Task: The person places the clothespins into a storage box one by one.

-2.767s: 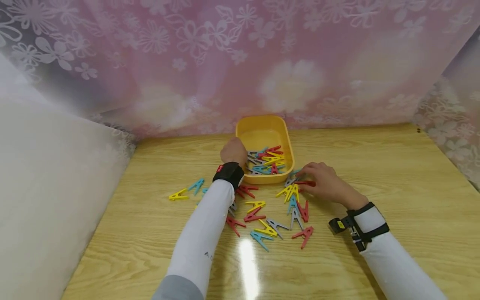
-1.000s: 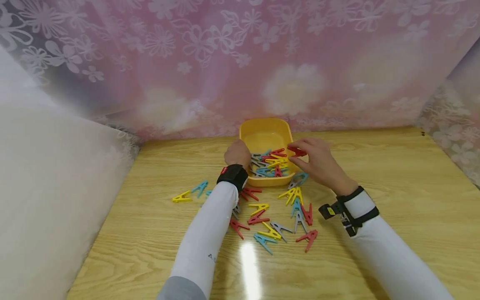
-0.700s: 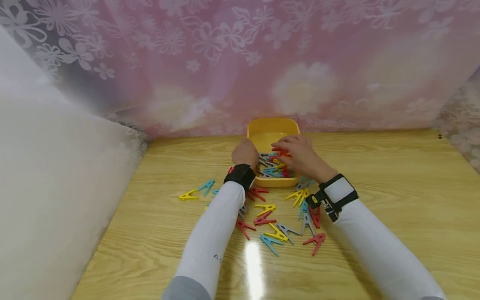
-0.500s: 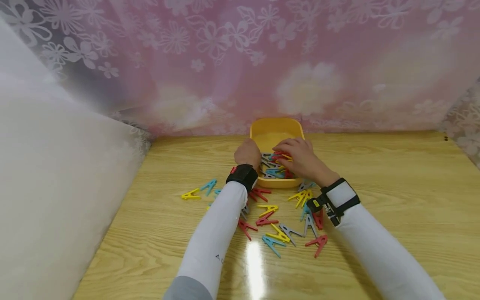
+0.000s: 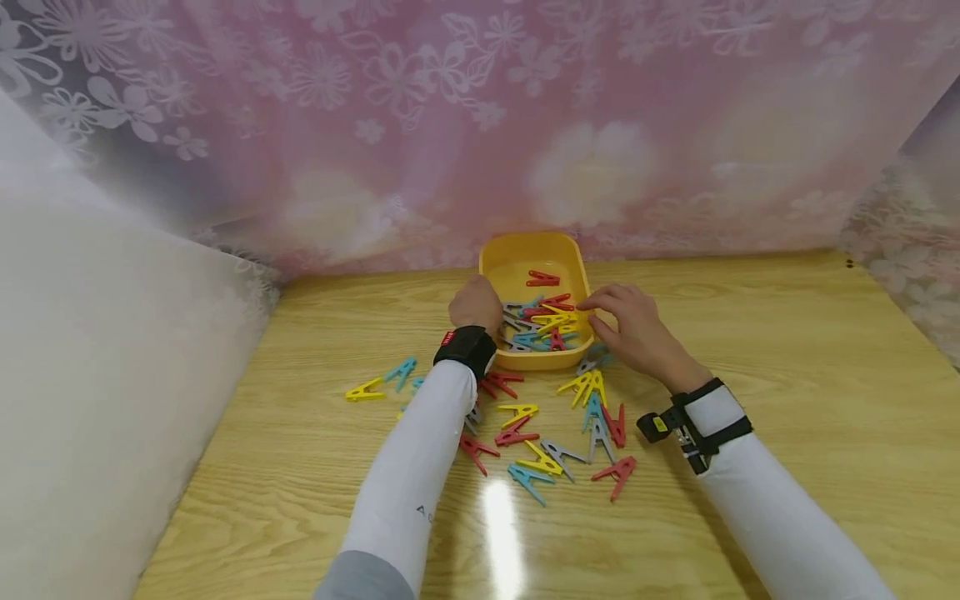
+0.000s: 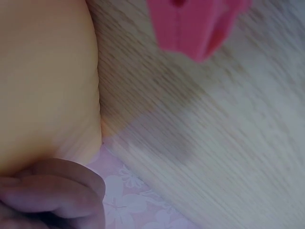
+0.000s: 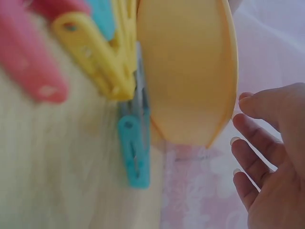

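From the head view, a yellow tray [image 5: 498,258] sits at the far side of the wooden surface [image 5: 787,350], close to the flowered curtain [image 5: 525,125]. The left hand [image 5: 474,304] rests against the tray's left rim, fingers curled over it, apparently to keep the tray steady. The right hand [image 5: 633,329] hovers at the tray's right rim with fingers relaxed and spread, holding nothing. A pile of coloured clothespins [image 5: 542,321] fills the near half of the tray, and one red clothespin [image 5: 542,278] lies alone on the bare tray floor farther back. More loose clothespins [image 5: 551,433] lie scattered on the surface between the two forearms, with a yellow one [image 5: 363,390] and a blue one [image 5: 397,371] lying apart to the left.

From the left wrist view, the picture is close and blurred. The tray's yellow wall [image 6: 47,81] fills the left side, and curled fingers [image 6: 52,191] press against its edge, which fits a steadying hold. A pink-red clothespin [image 6: 195,24] lies on the wood grain just beyond.

From the right wrist view, the tray's outer wall [image 7: 190,76] stands upright in the middle. The right hand's fingers [image 7: 259,143] are straight and apart from the tray, empty. A yellow clothespin [image 7: 95,52] and a blue clothespin [image 7: 133,148] lie against the tray's base, within easy reach of that hand.
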Action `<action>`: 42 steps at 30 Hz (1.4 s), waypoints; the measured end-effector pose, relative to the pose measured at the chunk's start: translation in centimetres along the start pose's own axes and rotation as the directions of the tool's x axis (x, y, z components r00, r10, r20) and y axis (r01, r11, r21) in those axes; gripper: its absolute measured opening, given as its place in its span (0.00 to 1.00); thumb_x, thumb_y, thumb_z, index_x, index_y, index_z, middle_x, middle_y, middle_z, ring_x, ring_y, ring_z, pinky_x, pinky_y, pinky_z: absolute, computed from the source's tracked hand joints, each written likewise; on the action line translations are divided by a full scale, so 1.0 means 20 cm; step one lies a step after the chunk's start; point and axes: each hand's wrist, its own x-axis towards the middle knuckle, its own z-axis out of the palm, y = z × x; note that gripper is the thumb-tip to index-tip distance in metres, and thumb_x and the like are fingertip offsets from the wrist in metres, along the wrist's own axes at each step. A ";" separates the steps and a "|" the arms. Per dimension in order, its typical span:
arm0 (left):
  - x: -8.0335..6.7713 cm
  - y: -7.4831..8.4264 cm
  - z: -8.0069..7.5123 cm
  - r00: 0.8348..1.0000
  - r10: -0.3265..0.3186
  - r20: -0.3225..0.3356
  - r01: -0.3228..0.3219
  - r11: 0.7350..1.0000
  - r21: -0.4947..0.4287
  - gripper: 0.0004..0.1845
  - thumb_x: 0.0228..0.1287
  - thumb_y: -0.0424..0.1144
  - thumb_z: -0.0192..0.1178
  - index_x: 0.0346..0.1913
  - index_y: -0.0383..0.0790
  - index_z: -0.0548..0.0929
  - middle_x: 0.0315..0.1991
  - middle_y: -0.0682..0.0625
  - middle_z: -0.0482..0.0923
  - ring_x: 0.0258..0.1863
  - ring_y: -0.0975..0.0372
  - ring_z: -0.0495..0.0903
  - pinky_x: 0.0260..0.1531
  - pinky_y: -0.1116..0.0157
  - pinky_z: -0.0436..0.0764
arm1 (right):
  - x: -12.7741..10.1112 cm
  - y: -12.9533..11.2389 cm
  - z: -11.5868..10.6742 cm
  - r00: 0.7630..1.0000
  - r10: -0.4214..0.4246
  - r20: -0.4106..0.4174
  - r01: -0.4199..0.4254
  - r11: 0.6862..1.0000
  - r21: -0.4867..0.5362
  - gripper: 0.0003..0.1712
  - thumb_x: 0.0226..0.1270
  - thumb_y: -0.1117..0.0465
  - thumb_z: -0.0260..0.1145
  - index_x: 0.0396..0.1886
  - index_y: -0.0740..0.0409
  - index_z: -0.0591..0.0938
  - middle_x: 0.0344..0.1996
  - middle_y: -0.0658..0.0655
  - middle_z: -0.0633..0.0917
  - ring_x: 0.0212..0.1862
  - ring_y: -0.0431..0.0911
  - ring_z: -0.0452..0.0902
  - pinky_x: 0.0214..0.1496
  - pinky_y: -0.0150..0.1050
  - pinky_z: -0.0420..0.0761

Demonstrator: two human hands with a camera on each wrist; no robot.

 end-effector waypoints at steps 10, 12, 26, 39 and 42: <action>-0.01 0.00 -0.01 1.000 -0.004 -0.013 0.003 1.000 -0.023 0.16 0.73 0.43 0.50 0.54 0.35 0.75 0.40 0.44 0.82 0.37 0.54 0.83 0.37 0.58 0.81 | -0.13 0.06 -0.03 0.979 0.177 0.097 -0.178 0.984 0.001 0.18 0.63 0.70 0.59 0.54 0.67 0.77 0.52 0.66 0.76 0.54 0.63 0.65 0.53 0.62 0.60; -0.02 0.01 -0.01 1.000 -0.002 -0.016 0.002 1.000 -0.030 0.15 0.73 0.42 0.50 0.54 0.35 0.75 0.40 0.44 0.82 0.37 0.54 0.83 0.36 0.58 0.81 | -0.16 0.07 -0.04 0.972 0.185 0.144 -0.182 0.983 -0.030 0.20 0.61 0.68 0.62 0.54 0.65 0.77 0.53 0.67 0.75 0.55 0.64 0.64 0.53 0.62 0.59; -0.01 0.01 0.00 1.000 -0.021 -0.011 0.021 0.999 -0.041 0.15 0.72 0.42 0.52 0.53 0.34 0.75 0.39 0.44 0.82 0.37 0.54 0.83 0.36 0.57 0.81 | -0.15 0.11 0.02 0.935 0.169 0.312 -0.137 0.983 -0.122 0.20 0.57 0.63 0.68 0.50 0.62 0.81 0.52 0.65 0.77 0.58 0.63 0.62 0.58 0.66 0.51; -0.02 0.01 0.00 1.000 -0.003 -0.020 0.003 1.000 -0.031 0.15 0.72 0.42 0.50 0.54 0.35 0.75 0.38 0.44 0.82 0.36 0.54 0.83 0.35 0.57 0.82 | -0.23 0.15 -0.06 0.943 0.189 0.275 -0.146 0.975 -0.169 0.18 0.58 0.58 0.71 0.48 0.59 0.83 0.48 0.62 0.81 0.55 0.64 0.65 0.55 0.66 0.53; -0.01 0.00 0.01 1.000 -0.005 -0.014 0.005 1.000 -0.021 0.15 0.72 0.42 0.51 0.53 0.34 0.74 0.39 0.44 0.82 0.36 0.54 0.83 0.36 0.58 0.81 | -0.26 0.17 -0.10 0.945 0.204 0.257 -0.164 0.972 -0.167 0.19 0.60 0.57 0.70 0.49 0.59 0.82 0.48 0.62 0.80 0.56 0.64 0.65 0.55 0.66 0.53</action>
